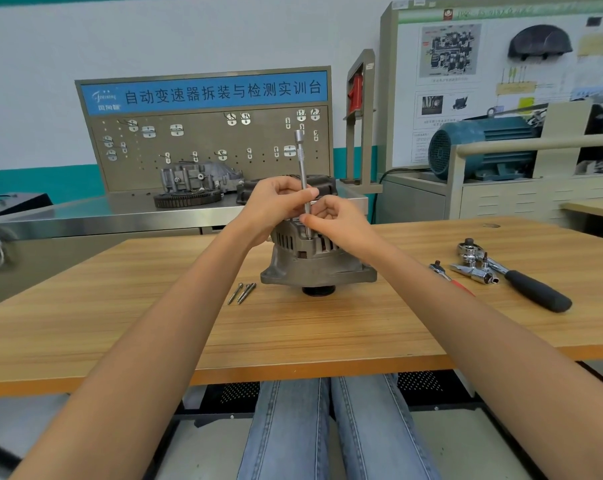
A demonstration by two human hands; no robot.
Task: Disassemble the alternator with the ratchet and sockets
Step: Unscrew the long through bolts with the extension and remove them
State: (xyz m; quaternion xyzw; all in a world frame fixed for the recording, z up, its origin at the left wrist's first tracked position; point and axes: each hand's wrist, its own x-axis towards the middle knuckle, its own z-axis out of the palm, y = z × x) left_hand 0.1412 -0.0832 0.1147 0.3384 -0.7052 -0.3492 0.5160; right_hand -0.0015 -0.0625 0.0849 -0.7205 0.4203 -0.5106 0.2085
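Hands meet over alternator [315,261] standing mid-table [120,306]: left hand [276,202] and right hand [338,221] both pinch upright extension bar [303,178], its tip down in the housing.

Both hands meet above the alternator [315,258] on the tabletop [327,327]. The left hand [276,202] and right hand [334,223] pinch an upright extension bar [303,178], its tip below the fingers [312,192]. Three bolts [242,292] lie left; ratchets [511,275] right.
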